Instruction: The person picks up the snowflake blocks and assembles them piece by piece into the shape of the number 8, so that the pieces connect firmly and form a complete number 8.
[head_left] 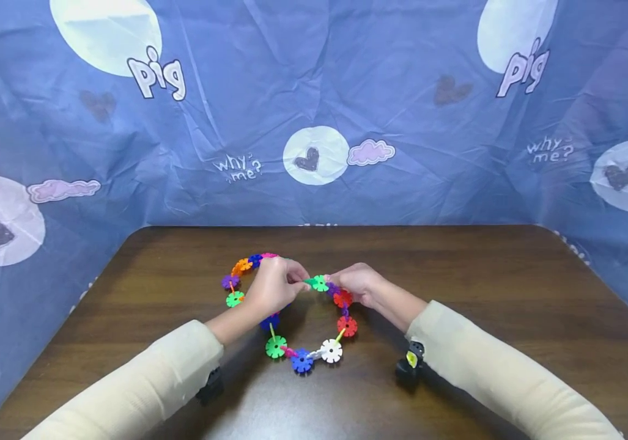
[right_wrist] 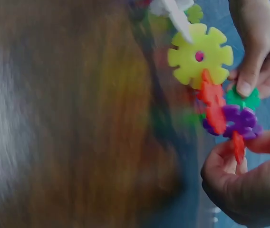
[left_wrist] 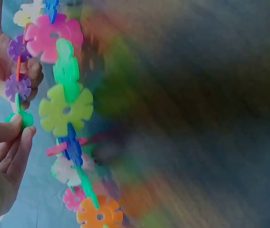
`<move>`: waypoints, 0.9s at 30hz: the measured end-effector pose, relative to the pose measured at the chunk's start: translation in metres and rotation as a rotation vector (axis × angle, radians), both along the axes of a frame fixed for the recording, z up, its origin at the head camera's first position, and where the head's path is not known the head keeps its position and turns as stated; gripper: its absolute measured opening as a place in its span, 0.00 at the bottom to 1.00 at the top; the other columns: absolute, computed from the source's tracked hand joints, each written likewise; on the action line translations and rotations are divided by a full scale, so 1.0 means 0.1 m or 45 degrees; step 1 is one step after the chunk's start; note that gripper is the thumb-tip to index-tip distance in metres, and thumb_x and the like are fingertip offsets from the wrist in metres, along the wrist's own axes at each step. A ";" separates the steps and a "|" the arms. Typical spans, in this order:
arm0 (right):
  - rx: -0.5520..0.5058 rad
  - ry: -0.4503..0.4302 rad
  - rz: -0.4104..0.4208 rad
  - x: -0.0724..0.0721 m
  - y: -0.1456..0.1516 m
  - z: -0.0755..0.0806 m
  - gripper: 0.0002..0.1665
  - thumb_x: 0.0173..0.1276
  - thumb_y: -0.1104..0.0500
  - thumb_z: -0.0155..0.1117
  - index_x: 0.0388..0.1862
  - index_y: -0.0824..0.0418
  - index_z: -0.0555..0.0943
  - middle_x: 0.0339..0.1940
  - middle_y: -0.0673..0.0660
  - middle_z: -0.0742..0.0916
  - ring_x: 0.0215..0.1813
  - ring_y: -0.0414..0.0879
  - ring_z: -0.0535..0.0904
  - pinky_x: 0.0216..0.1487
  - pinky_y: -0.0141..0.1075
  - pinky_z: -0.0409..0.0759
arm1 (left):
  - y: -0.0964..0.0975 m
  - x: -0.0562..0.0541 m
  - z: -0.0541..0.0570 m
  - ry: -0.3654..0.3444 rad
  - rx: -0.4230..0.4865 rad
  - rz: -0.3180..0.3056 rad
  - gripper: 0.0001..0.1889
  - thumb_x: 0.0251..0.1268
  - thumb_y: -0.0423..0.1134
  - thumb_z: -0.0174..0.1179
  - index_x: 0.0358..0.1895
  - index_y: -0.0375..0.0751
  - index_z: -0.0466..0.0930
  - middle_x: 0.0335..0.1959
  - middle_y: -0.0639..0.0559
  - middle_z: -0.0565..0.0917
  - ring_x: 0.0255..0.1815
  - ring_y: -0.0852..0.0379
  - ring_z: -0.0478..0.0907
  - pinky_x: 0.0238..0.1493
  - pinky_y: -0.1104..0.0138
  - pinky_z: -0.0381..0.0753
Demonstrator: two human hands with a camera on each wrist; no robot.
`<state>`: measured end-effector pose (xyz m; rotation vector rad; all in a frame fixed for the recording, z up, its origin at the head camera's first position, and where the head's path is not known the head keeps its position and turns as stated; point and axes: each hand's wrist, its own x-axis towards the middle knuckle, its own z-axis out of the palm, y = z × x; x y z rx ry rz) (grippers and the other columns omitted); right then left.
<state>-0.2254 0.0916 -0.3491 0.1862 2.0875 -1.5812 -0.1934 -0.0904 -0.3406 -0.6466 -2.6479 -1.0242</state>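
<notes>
A chain of colourful interlocking snowflake discs curves over the table in loops. My left hand (head_left: 275, 286) pinches a green snowflake disc (right_wrist: 250, 100) between thumb and fingers. Just to its right, my right hand (head_left: 359, 283) grips the chain by a red disc (right_wrist: 238, 146) beside a purple disc (right_wrist: 242, 121). Between the two hands a light green disc (head_left: 320, 283) shows in the head view. Toward the front, the chain runs through a white disc (head_left: 331, 351), a blue disc (head_left: 302, 361) and another green disc (head_left: 276, 347). My left hand hides part of the chain.
The brown wooden table (head_left: 484, 293) lies under the chain. Behind it hangs a blue printed cloth (head_left: 413, 195). More of the chain, with an orange disc (head_left: 244, 264) and a purple disc (head_left: 229, 282), lies left of my left hand. Dark wrist devices sit under both sleeves.
</notes>
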 end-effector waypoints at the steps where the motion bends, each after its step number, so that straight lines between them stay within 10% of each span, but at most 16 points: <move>1: -0.001 0.002 0.026 -0.01 0.03 0.01 0.20 0.69 0.60 0.59 0.54 0.74 0.78 0.19 0.45 0.78 0.24 0.35 0.72 0.26 0.25 0.73 | 0.00 -0.01 0.01 -0.016 -0.001 -0.009 0.05 0.50 0.32 0.72 0.23 0.37 0.85 0.21 0.48 0.87 0.22 0.60 0.82 0.25 0.75 0.81; 10: 0.056 0.009 0.140 -0.10 0.15 0.10 0.21 0.68 0.59 0.62 0.56 0.68 0.79 0.26 0.44 0.82 0.32 0.36 0.75 0.36 0.29 0.78 | -0.20 -0.13 0.14 -0.176 -0.028 -0.069 0.11 0.49 0.38 0.74 0.35 0.35 0.87 0.31 0.44 0.89 0.32 0.53 0.87 0.36 0.65 0.87; 18: 0.124 0.005 0.130 -0.14 0.15 0.04 0.20 0.67 0.58 0.63 0.53 0.70 0.80 0.23 0.44 0.78 0.29 0.36 0.71 0.32 0.27 0.75 | -0.34 -0.21 0.12 -0.417 -0.411 0.001 0.06 0.61 0.36 0.65 0.31 0.38 0.88 0.28 0.49 0.89 0.26 0.61 0.76 0.27 0.72 0.75; 27: 0.166 0.037 0.131 -0.10 0.04 -0.02 0.19 0.65 0.59 0.65 0.50 0.70 0.82 0.15 0.43 0.74 0.22 0.35 0.67 0.26 0.26 0.70 | -0.35 -0.26 0.04 -0.606 -0.337 -0.046 0.06 0.59 0.33 0.65 0.28 0.36 0.88 0.22 0.50 0.86 0.23 0.63 0.71 0.26 0.74 0.70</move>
